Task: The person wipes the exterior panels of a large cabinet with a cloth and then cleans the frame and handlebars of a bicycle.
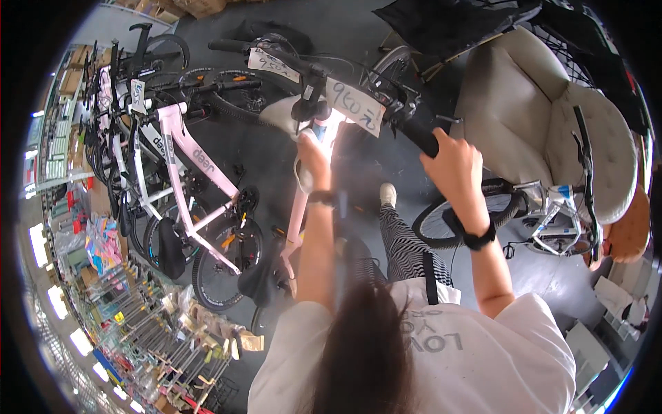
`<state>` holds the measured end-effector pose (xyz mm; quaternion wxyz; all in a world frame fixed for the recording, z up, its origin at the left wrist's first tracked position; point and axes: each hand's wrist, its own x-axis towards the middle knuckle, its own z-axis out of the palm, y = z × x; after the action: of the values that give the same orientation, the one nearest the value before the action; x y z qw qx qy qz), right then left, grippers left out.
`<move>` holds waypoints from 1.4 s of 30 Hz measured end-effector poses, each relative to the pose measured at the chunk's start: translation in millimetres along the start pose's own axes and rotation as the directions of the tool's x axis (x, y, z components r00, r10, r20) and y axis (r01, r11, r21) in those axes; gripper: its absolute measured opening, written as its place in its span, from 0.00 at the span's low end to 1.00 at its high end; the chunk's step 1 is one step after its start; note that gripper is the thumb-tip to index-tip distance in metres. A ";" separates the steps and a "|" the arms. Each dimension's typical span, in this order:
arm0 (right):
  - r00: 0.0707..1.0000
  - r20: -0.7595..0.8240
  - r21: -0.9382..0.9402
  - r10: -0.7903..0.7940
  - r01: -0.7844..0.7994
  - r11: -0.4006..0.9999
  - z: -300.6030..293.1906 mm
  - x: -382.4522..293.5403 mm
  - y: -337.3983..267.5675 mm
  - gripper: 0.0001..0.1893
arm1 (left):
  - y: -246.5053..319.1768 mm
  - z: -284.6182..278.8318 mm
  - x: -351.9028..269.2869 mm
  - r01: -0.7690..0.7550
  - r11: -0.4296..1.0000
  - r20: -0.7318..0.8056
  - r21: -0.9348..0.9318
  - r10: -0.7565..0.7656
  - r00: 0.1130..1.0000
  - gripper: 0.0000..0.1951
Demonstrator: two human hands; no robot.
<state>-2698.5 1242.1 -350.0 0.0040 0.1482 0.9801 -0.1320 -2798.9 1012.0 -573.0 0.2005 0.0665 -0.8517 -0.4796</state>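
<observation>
A pink bicycle frame (pixel 297 215) stands in front of me, its top washed out by bright light. My left hand (pixel 316 163) grips a whitish cloth (pixel 305 178) against the frame just below the handlebar stem (pixel 313 93). Part of what is under those fingers is hidden. My right hand (pixel 455 168) is closed around the end of the black handlebar grip (pixel 418 132). Two paper tags with handwriting, one large (pixel 356 106) and one farther left (pixel 274 64), hang on the handlebar. The bicycle's black saddle (pixel 258 279) shows beside my left forearm.
To the left, another pink bicycle (pixel 178 129) stands in a row with several more. A beige armchair (pixel 512 108) is at right, with a white bicycle (pixel 556 217) beside it. Racks of metal parts (pixel 150 321) line the lower left. Dark floor (pixel 372 165) lies between.
</observation>
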 end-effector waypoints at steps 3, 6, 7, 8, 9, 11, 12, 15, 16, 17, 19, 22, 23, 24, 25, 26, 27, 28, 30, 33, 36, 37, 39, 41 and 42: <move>0.998 0.062 0.019 -0.014 0.013 1.000 1.1 8.7 7.1 0.15 | -15.9 37.3 -8.0 0.143 0.988 -0.165 0.052 -0.133 0.977 0.20; 0.998 0.061 0.031 -0.030 0.028 0.999 0.0 11.8 15.7 0.15 | -46.2 19.2 -19.3 0.013 0.958 -0.007 0.288 -0.012 1.000 0.18; 0.996 0.080 0.017 -0.038 0.036 0.999 -1.5 14.4 14.4 0.16 | -69.2 6.0 -28.9 0.109 0.926 0.032 0.361 -0.129 0.991 0.17; 0.995 0.096 -0.001 -0.038 0.039 0.999 -1.2 18.8 14.5 0.16 | -88.9 -9.8 -38.8 0.160 0.837 0.095 0.523 -0.244 0.965 0.14; 0.994 0.104 -0.009 -0.041 0.042 0.999 1.1 21.6 14.8 0.16 | -108.6 -25.5 -48.7 0.162 0.720 0.158 0.675 -0.356 0.921 0.12; 0.996 0.087 -0.016 -0.021 0.022 1.000 4.9 27.2 18.0 0.16 | -125.8 -58.5 -62.2 -0.208 0.830 0.431 0.517 -0.043 0.902 0.11; 0.989 0.147 0.018 0.035 -0.039 0.999 -1.7 28.0 8.9 0.17 | -181.0 -90.5 -95.3 -0.181 0.741 0.398 0.647 -0.126 0.908 0.22; 0.980 0.196 0.073 0.037 -0.053 0.996 -8.6 30.3 9.4 0.16 | -285.2 -167.2 -152.8 -0.157 0.578 0.338 0.801 -0.220 0.915 0.32; 0.983 0.175 0.095 0.048 -0.065 0.993 -4.8 28.2 12.8 0.16 | -296.9 -167.2 -155.8 -0.192 0.512 0.354 0.837 -0.239 0.904 0.30; 0.983 0.174 0.086 0.063 -0.079 0.993 -4.8 26.5 12.9 0.16 | -302.7 -168.7 -158.4 -0.225 0.440 0.363 0.870 -0.260 0.895 0.28; 0.986 0.152 0.050 0.069 -0.077 0.996 -5.6 22.8 6.8 0.16 | -302.9 -148.9 -162.2 -0.142 0.438 0.234 0.888 -0.163 0.958 0.27; 0.993 0.114 0.011 0.017 -0.019 1.000 4.9 15.0 1.6 0.17 | -247.4 -98.0 -138.5 0.104 0.561 -0.172 0.822 0.070 0.982 0.24; 0.996 0.091 -0.027 -0.001 0.004 1.000 6.7 12.8 4.7 0.18 | -207.0 -69.2 -110.1 0.095 0.650 -0.232 0.754 0.127 0.964 0.24; 0.995 0.087 -0.026 0.053 -0.051 0.998 4.0 14.1 8.3 0.17 | -154.3 -41.5 -71.8 0.041 0.726 -0.249 0.686 0.181 0.952 0.23; 0.997 0.069 -0.022 0.046 -0.045 0.999 3.0 13.1 6.8 0.17 | -108.5 -35.6 -42.7 0.003 0.787 -0.292 0.617 0.225 0.930 0.23; 0.996 0.072 -0.025 0.057 -0.055 0.998 3.0 11.2 7.2 0.17 | -66.3 -31.6 -16.1 -0.064 0.841 -0.309 0.538 0.267 0.913 0.24; 0.995 0.076 -0.024 0.063 -0.062 0.998 2.7 10.5 5.5 0.17 | -29.9 -29.9 9.7 -0.135 0.877 -0.308 0.462 0.301 0.903 0.24; 0.992 0.090 -0.035 0.086 -0.084 0.996 1.1 10.9 2.3 0.17 | 3.7 -24.5 34.5 -0.206 0.909 -0.280 0.363 0.318 0.906 0.25; 0.995 0.063 -0.018 0.082 -0.081 0.997 -5.9 4.2 -1.9 0.17 | 70.6 -20.2 80.9 -0.195 0.980 -0.139 0.038 0.199 0.970 0.25; 0.989 0.026 0.019 0.147 -0.148 0.989 -1.1 -0.2 9.4 0.19 | 195.0 -2.9 133.6 0.036 0.979 0.726 0.203 -0.175 0.665 0.20; 0.997 0.030 0.044 0.075 -0.077 0.996 -4.1 -3.4 -5.9 0.20 | 147.4 17.7 133.3 -0.687 0.714 0.478 0.138 0.559 0.677 0.17; 0.996 0.002 0.048 0.087 -0.087 0.995 -4.4 -3.8 -3.1 0.20 | 152.8 16.9 130.2 -0.691 0.718 0.505 0.086 0.567 0.651 0.16; 0.998 0.006 0.085 0.068 -0.068 0.994 -2.1 -5.0 3.5 0.22 | 141.6 12.5 124.6 -0.751 0.659 0.531 0.037 0.624 0.573 0.16; 0.996 0.010 0.099 0.094 -0.094 0.991 -4.8 -8.3 9.0 0.22 | 146.4 0.7 112.3 -0.766 0.641 0.528 -0.048 0.667 0.525 0.18; 0.994 0.020 0.107 0.110 -0.112 0.988 -5.3 -7.1 11.7 0.22 | 151.7 -5.5 104.6 -0.764 0.641 0.576 -0.073 0.652 0.492 0.21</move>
<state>-2688.2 1252.1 -347.6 0.0101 0.2017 0.9617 -0.1855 -2880.0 1056.3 -413.4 0.1172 -0.4136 -0.8629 -0.2657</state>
